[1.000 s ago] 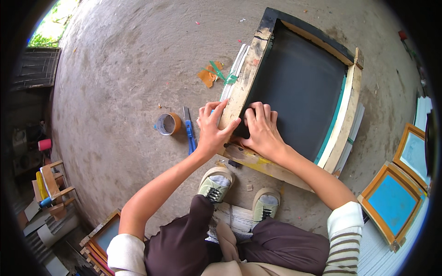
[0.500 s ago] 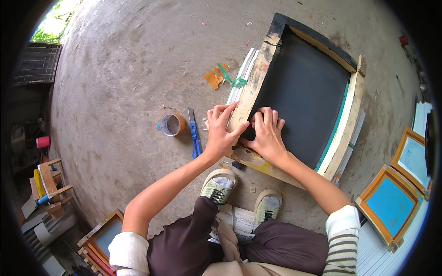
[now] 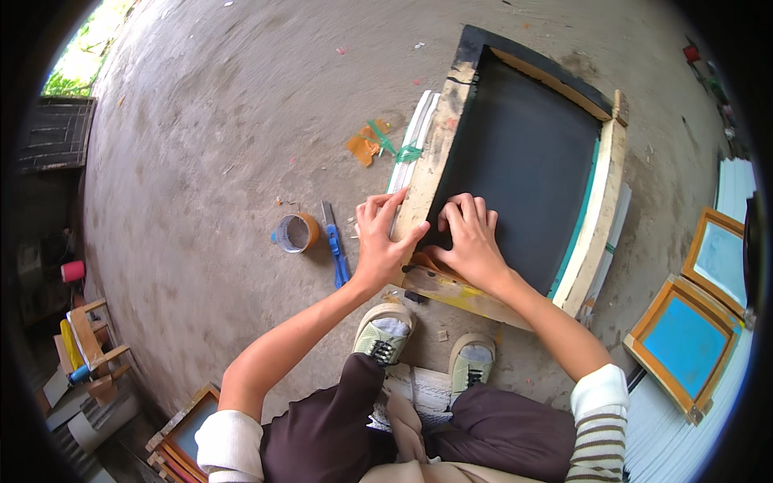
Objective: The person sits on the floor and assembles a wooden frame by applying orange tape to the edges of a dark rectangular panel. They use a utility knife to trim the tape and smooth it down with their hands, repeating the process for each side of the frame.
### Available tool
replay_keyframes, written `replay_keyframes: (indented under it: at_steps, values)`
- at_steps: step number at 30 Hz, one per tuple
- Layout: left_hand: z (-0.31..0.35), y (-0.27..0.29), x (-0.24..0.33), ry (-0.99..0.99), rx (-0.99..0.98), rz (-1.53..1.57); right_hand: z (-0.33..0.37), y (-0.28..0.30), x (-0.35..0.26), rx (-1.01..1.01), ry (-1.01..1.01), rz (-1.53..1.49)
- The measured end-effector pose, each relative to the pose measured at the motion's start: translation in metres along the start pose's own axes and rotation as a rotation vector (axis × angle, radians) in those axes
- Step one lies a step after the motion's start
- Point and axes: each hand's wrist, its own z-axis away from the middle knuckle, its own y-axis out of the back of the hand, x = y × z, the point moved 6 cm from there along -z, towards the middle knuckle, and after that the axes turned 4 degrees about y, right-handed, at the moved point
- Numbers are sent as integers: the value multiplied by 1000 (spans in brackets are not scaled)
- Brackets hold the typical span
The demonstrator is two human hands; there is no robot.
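A wooden screen-printing frame [image 3: 602, 189] with a dark mesh [image 3: 527, 153] lies tilted in front of me, its far bar painted black. My left hand [image 3: 384, 240] is closed around the near end of its left bar, thumb on top and fingers along the outer side. Inside the near left corner, my right hand [image 3: 469, 237] has curled fingers against the mesh edge. An orange-brown strip, seemingly tape [image 3: 435, 262], shows under its thumb; the fingertips' exact contact is hidden. Beneath the frame, a white stack [image 3: 411, 145] tied with green ribbon sticks out at the left.
On the concrete floor [image 3: 217, 161] to the left are a brown tape roll [image 3: 296, 233] and a blue utility knife [image 3: 335, 253], blade out. Crumpled brown scrap [image 3: 364, 149] lies farther off. Smaller wooden frames [image 3: 684, 346] rest on white sheets at the right. My shoes [image 3: 384, 330] are close by.
The view has shifted slightly, so the floor items sit a little differently. Both hands stay at the frame's near left corner; more of the orange-brown strip shows by the right thumb.
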Motion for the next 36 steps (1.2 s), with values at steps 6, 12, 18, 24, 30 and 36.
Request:
replay_keyframes:
  at_steps: [6,12,18,24,30,36]
  values:
    - [1,1,-4,27,-21,45,99,62,51,-279,-119,-36]
    - [0,-1,-2,15,-4,80,132,58,-4,87,-145,238]
    - [-3,-5,-8,-25,58,56,53,-1,-60,241,-85,167]
    - [-3,-6,-8,-6,61,72,40,-17,-76,339,-32,98]
    - [0,-1,-14,12,15,46,98,27,-46,375,-123,203]
    - [4,-5,-3,19,19,119,111,25,-32,317,-215,595]
